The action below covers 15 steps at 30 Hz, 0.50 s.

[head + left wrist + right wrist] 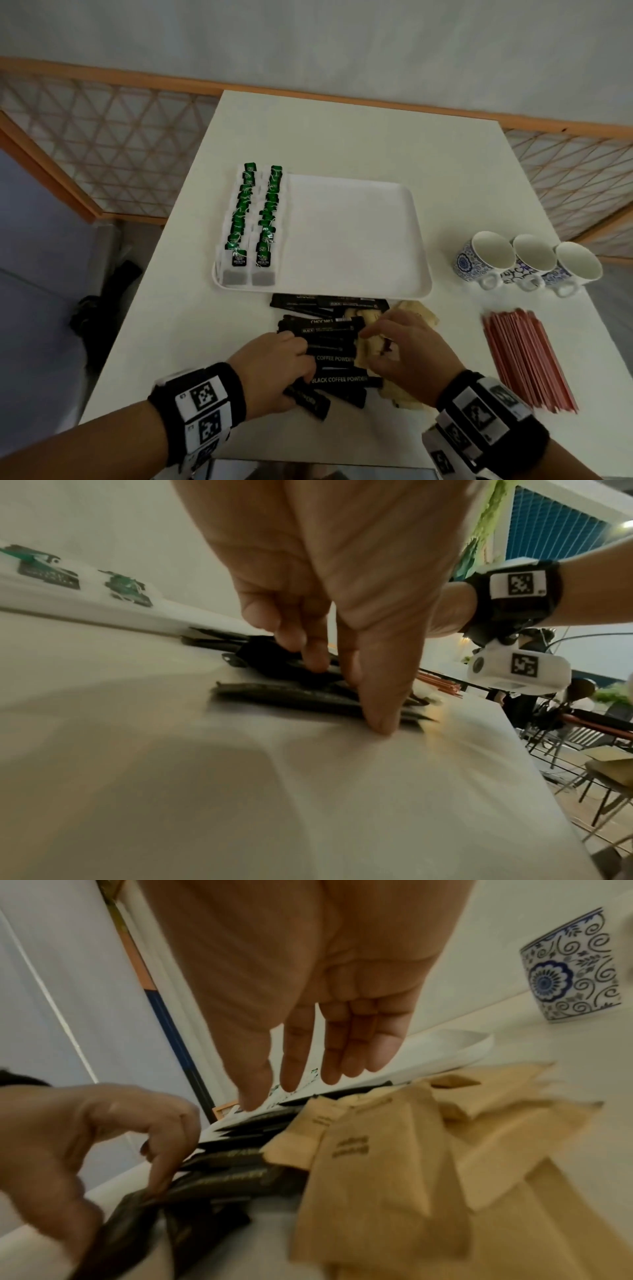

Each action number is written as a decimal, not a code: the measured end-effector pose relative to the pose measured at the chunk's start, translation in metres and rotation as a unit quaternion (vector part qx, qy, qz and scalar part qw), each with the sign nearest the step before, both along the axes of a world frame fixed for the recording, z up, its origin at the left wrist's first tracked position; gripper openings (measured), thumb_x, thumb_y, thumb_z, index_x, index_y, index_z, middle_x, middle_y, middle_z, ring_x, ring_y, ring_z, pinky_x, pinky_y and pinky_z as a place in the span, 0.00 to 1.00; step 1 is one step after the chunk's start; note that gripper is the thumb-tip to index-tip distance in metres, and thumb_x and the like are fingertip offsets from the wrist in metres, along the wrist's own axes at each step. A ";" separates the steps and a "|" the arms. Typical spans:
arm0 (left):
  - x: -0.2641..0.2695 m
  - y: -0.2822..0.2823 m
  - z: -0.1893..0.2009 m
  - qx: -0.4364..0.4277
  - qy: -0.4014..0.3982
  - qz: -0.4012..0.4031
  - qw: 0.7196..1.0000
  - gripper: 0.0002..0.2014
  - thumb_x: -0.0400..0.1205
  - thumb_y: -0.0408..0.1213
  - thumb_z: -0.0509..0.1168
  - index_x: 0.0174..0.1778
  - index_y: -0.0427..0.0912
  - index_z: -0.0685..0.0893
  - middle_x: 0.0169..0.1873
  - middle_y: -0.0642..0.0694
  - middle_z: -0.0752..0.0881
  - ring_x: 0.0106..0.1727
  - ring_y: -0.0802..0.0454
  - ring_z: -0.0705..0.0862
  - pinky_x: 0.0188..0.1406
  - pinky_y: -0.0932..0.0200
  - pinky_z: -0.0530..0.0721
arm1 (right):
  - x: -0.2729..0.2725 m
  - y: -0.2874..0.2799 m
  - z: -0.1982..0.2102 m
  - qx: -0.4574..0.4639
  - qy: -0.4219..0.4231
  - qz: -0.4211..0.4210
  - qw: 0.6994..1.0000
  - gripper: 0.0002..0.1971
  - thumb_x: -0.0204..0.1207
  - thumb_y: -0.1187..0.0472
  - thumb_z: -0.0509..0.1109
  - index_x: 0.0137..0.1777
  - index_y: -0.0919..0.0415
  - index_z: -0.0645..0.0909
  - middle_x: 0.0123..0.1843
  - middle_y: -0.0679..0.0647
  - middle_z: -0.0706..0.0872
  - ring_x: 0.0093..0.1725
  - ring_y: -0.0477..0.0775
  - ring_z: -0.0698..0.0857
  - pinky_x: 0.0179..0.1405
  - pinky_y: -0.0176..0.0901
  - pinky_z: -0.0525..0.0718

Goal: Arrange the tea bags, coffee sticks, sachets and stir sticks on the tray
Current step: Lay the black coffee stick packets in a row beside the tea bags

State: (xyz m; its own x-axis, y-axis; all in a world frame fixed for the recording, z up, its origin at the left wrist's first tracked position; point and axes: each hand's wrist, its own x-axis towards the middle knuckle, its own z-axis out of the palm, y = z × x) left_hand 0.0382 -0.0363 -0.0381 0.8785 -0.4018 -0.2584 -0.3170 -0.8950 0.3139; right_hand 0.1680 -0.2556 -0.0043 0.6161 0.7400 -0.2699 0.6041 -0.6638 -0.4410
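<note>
Two rows of green tea bags (pixel 251 222) fill the left side of the white tray (pixel 356 236), tags reading "GREEN TEA"; rest of tray is bare. Tray sits mid-tabletop (pixel 342 137).

Black coffee sticks (pixel 337 359) lie in a loose heap just off the tray's near edge, toward the tabletop's near edge. Legible on them: "BLACK COFFEE POWDER", "COFFEE POWDER", "CHOCMEL", "BLACK".

Left hand (pixel 274 373) is on the heap's left end w/ fingers curled, pinching a few sticks; thumb tip is down at the tabletop in the left wrist view.

Right hand (pixel 407 353) is over the heap's right end & the brown paper sachets (pixel 377 1177). Right wrist view shows fingers (pixel 294 1053) straight, close together, hanging above the sticks, holding nothing. Sachet print is too blurred to read.

Red stir sticks (pixel 527 359) lie bundled near the right edge, well apart from the hands. Three blue-patterned mugs (pixel 527 260) stand in a row by the right edge, beyond the stir sticks.
</note>
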 end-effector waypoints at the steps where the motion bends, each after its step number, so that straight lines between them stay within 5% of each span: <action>1: 0.000 -0.002 -0.002 -0.005 -0.015 0.002 1.000 0.18 0.56 0.57 0.76 0.37 0.61 0.78 0.35 0.61 0.77 0.33 0.62 0.76 0.27 0.71 0.69 | -0.003 0.000 0.000 -0.014 0.004 0.019 1.000 0.20 0.66 0.41 0.73 0.59 0.40 0.82 0.55 0.38 0.74 0.60 0.43 0.72 0.57 0.31 0.67; 3: 0.001 -0.005 -0.003 -0.021 -0.037 0.019 0.999 0.16 0.58 0.56 0.76 0.35 0.60 0.78 0.34 0.61 0.77 0.32 0.62 0.76 0.27 0.71 0.70 | -0.006 -0.003 -0.003 -0.014 -0.005 0.049 0.999 0.25 0.60 0.33 0.69 0.57 0.40 0.83 0.52 0.39 0.74 0.57 0.46 0.74 0.59 0.37 0.72; 7: 0.003 -0.008 0.001 -0.043 -0.073 0.090 0.992 0.17 0.59 0.55 0.76 0.34 0.56 0.76 0.36 0.58 0.77 0.34 0.60 0.75 0.29 0.71 0.69 | -0.008 -0.005 -0.004 0.000 -0.052 0.079 0.996 0.19 0.56 0.34 0.66 0.44 0.40 0.84 0.43 0.42 0.79 0.43 0.48 0.79 0.40 0.38 0.78; 11: 0.007 -0.014 0.005 -0.037 -0.112 0.124 0.985 0.23 0.63 0.55 0.69 0.49 0.49 0.76 0.53 0.50 0.78 0.52 0.53 0.79 0.49 0.63 0.77 | -0.008 0.005 -0.003 -0.035 -0.112 0.137 0.984 0.10 0.55 0.39 0.70 0.35 0.38 0.84 0.35 0.39 0.77 0.36 0.46 0.80 0.30 0.37 0.82; 13: 0.012 -0.015 0.003 -0.025 -0.124 0.120 0.985 0.32 0.63 0.58 0.67 0.61 0.45 0.77 0.63 0.45 0.78 0.65 0.47 0.78 0.67 0.53 0.77 | -0.010 0.016 0.001 -0.034 -0.116 0.154 0.981 0.07 0.61 0.42 0.69 0.36 0.40 0.85 0.36 0.41 0.79 0.38 0.47 0.80 0.33 0.40 0.83; 15: 0.016 -0.016 0.001 -0.002 -0.125 0.111 0.986 0.39 0.62 0.61 0.65 0.67 0.43 0.75 0.66 0.43 0.78 0.68 0.45 0.78 0.72 0.53 0.71 | -0.014 0.027 0.004 -0.064 -0.097 0.173 0.978 0.10 0.74 0.45 0.65 0.48 0.43 0.87 0.45 0.46 0.80 0.50 0.51 0.78 0.47 0.45 0.79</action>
